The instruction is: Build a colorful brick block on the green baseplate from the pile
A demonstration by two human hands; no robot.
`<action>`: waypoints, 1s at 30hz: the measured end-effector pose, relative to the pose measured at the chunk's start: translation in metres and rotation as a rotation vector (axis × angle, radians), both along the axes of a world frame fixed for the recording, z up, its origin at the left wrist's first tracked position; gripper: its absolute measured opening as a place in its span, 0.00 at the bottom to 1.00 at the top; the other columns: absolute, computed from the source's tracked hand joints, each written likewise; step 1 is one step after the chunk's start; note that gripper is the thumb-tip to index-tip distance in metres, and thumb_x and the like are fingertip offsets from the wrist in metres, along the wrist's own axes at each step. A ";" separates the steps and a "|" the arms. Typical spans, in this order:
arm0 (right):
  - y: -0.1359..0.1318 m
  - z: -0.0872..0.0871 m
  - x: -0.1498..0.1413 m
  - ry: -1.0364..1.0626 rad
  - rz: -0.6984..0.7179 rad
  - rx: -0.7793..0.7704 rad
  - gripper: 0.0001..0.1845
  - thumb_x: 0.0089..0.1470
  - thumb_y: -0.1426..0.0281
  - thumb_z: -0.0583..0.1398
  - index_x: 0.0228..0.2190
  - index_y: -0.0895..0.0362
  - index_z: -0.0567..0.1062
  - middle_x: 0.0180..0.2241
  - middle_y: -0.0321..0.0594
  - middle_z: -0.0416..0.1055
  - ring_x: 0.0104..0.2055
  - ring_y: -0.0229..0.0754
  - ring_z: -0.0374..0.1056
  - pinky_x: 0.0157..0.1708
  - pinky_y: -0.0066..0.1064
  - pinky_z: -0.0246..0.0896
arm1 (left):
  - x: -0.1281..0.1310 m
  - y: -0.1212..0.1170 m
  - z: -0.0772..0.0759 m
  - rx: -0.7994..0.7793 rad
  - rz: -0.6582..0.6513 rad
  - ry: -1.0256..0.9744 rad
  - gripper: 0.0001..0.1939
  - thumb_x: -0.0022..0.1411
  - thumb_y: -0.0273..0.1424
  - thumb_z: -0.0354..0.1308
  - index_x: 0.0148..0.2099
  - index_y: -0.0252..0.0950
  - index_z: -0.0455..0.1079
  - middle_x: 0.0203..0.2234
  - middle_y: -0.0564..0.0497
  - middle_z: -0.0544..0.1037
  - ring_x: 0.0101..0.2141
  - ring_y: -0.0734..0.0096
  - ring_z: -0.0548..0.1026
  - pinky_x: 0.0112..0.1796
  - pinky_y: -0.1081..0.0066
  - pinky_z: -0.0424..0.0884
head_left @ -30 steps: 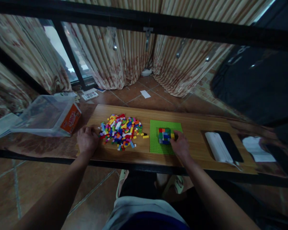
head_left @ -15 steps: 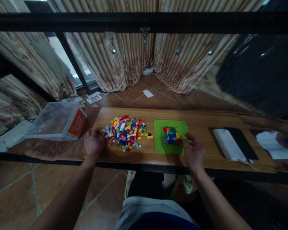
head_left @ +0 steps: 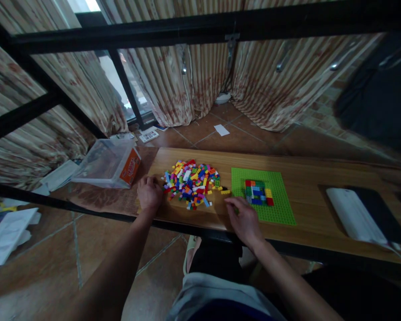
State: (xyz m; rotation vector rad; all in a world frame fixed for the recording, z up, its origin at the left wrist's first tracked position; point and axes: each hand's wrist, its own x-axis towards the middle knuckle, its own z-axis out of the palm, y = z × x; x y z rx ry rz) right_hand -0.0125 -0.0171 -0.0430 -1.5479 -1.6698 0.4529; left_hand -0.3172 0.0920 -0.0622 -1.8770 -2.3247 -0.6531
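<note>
Head view: right hand (head_left: 243, 218) curls its grip loosely beside green baseplate (head_left: 280, 200).

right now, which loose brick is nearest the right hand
The yellow brick at the right end of the loose pile, closest to the green baseplate; the other loose bricks lie farther from the right hand.

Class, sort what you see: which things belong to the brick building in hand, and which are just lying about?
Belong, it seems:
- loose bricks
- joined bricks
- green baseplate
- perhaps the clear box

Lying about:
- white item with a cord
- dark flat item
- white paper on the floor
</note>
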 end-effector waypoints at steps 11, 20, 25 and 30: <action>0.045 -0.004 -0.030 -0.281 0.068 -0.020 0.13 0.61 0.71 0.52 0.40 0.54 0.77 0.38 0.44 0.73 0.43 0.47 0.67 0.43 0.36 0.62 | 0.001 -0.001 0.004 -0.010 0.008 -0.031 0.16 0.59 0.24 0.49 0.46 0.34 0.73 0.44 0.38 0.73 0.47 0.52 0.70 0.48 0.57 0.65; 0.056 -0.007 -0.038 -0.435 0.087 -0.071 0.12 0.62 0.72 0.52 0.33 0.54 0.76 0.37 0.45 0.71 0.42 0.48 0.65 0.43 0.37 0.60 | 0.000 0.000 0.005 -0.007 -0.015 -0.016 0.15 0.59 0.24 0.48 0.44 0.33 0.73 0.43 0.38 0.73 0.47 0.52 0.70 0.48 0.58 0.65; 0.050 -0.004 -0.035 -0.354 0.088 -0.068 0.09 0.59 0.73 0.54 0.32 0.54 0.74 0.36 0.43 0.72 0.42 0.46 0.65 0.43 0.35 0.60 | -0.002 0.002 0.003 -0.003 -0.018 -0.002 0.16 0.59 0.25 0.48 0.45 0.32 0.73 0.43 0.37 0.72 0.46 0.51 0.70 0.47 0.56 0.65; 0.042 0.000 -0.033 -0.349 0.093 -0.074 0.10 0.58 0.77 0.54 0.29 0.55 0.72 0.32 0.42 0.72 0.39 0.44 0.66 0.41 0.33 0.59 | -0.004 0.003 0.001 0.019 -0.023 -0.013 0.15 0.58 0.25 0.49 0.44 0.33 0.73 0.42 0.38 0.72 0.45 0.51 0.70 0.46 0.57 0.66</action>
